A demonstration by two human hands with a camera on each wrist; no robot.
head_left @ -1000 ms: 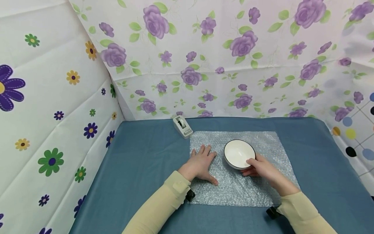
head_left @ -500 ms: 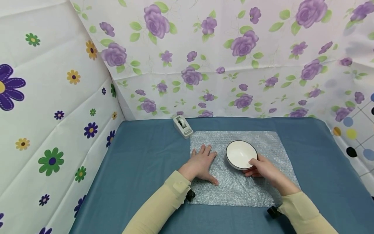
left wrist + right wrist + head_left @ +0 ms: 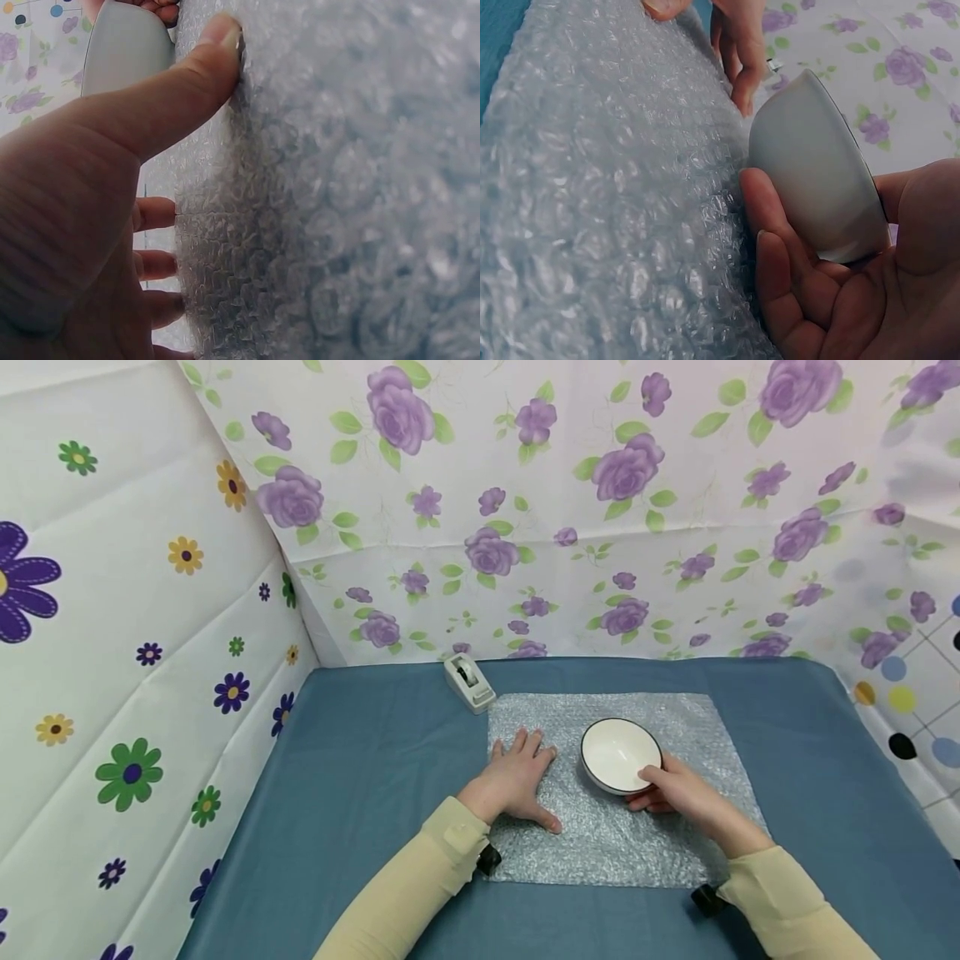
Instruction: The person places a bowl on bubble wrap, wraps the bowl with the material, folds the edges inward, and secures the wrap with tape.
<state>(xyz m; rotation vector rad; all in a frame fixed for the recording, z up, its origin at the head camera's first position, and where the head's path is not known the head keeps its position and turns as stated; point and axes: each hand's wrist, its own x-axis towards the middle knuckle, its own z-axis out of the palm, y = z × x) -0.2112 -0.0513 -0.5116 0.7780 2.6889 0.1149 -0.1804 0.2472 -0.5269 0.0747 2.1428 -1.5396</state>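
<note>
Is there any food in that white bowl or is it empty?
Empty: the head view looks down into the white bowl, held by the right hand, and only its bare inside shows.

We can read no text, label, brand, number or sign in the head view or in either of the two wrist views. If the tape dispenser bears any lettering, it is too small in the head view for us to make out.

You have two hands, two sleeves, two black gadgets, one bowl, one bubble-wrap sheet, one tape dispenser and one worktop.
</note>
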